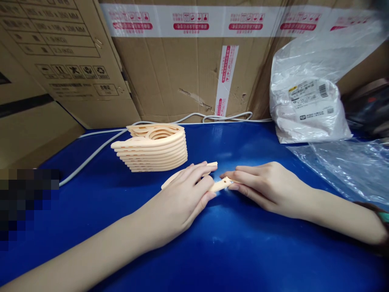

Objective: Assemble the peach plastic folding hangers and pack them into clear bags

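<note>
My left hand point(188, 190) is closed over a cream plastic piece point(221, 185), curved like a folded clothes hanger, low over the blue table. Its fingers hide most of that piece; one tip shows beyond them, and a narrow end with a small hole sticks out to the right. At this holed end, my right hand point(266, 184) pinches with thumb and fingertips. Whether a separate small part lies between those fingertips I cannot make out. Behind my left hand stands a neat stack of several matching cream plastic pieces point(152, 148), each with a rounded opening.
Large cardboard boxes point(182, 69) wall off the back and left. A white cable point(94, 156) runs along the table's point(212, 255) rear and left. At the back right stands a filled clear plastic bag point(306, 105) with a label, beside a flat plastic sheet point(343, 166).
</note>
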{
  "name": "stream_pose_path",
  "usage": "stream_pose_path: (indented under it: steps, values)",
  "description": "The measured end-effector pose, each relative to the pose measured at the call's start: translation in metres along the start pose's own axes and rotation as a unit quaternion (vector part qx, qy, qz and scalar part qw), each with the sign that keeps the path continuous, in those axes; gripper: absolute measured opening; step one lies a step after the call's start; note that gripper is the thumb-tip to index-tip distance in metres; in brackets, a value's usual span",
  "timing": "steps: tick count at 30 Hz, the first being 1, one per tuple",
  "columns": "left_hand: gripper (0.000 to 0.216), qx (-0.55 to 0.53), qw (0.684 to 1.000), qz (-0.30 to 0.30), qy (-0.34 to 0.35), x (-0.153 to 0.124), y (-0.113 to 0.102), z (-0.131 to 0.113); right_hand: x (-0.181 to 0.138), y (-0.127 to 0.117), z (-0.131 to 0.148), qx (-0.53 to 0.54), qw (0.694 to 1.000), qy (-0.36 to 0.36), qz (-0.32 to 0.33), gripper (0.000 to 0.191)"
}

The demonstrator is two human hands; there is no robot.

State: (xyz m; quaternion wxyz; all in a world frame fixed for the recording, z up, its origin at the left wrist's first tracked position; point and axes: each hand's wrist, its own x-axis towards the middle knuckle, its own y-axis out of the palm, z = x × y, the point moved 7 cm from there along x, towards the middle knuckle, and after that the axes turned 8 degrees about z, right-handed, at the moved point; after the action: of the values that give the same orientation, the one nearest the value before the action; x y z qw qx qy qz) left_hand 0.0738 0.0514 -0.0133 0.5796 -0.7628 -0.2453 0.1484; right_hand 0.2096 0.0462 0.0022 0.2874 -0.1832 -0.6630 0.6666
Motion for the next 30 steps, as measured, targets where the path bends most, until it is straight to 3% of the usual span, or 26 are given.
stream_pose_path:
  steps: [13, 30]
  values:
    - [0.033, -0.005, 1.000, -0.006, 0.005, -0.001, -0.004, -0.003, 0.000, -0.006, 0.009, -0.089, 0.995, -0.023, -0.038, 0.036]
    - [0.031, -0.019, 0.999, -0.021, 0.032, -0.002, -0.008, -0.007, -0.002, -0.013, 0.009, -0.058, 0.996, -0.011, -0.071, 0.031]
